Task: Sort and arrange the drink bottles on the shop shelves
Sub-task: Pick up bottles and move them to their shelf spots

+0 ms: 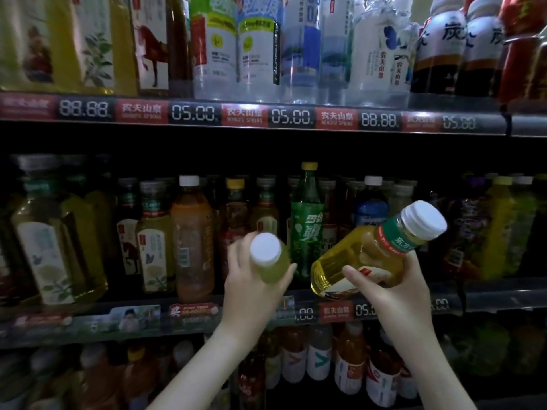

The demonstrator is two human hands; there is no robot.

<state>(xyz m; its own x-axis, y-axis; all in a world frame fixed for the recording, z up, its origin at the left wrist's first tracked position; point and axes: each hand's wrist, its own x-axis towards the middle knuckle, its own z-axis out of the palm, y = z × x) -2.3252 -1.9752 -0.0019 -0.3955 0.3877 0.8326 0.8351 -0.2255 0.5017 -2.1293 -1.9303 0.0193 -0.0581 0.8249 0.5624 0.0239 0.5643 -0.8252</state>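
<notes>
Shop shelving fills my feed, three dim tiers of drinks. At 12 o'clock the top shelf (527,125) carries tea and water bottles, most with their caps cut off by the frame edge; its price strip (192,113) reads 05.00 and 88.88. Down at 6 o'clock the bottom tier is so dark and blurred that I cannot read a label.

Just above it, the left hand (251,294) grips a small bottle (268,255) of pale green drink, white cap toward the camera. Palm and fingers hide its lower body and any label. At 4 o'clock the right hand (396,291) is wrapped round a tea bottle (355,258) of yellow liquid, tilted with its white cap toward 2 o'clock; the thumb covers part of the label.

Both bottles are held off the middle shelf (488,300), in front of its row and apart from each other. Between them a green Sprite bottle (305,220) stands upright on that shelf. Both wrists hide some of its price tags.
</notes>
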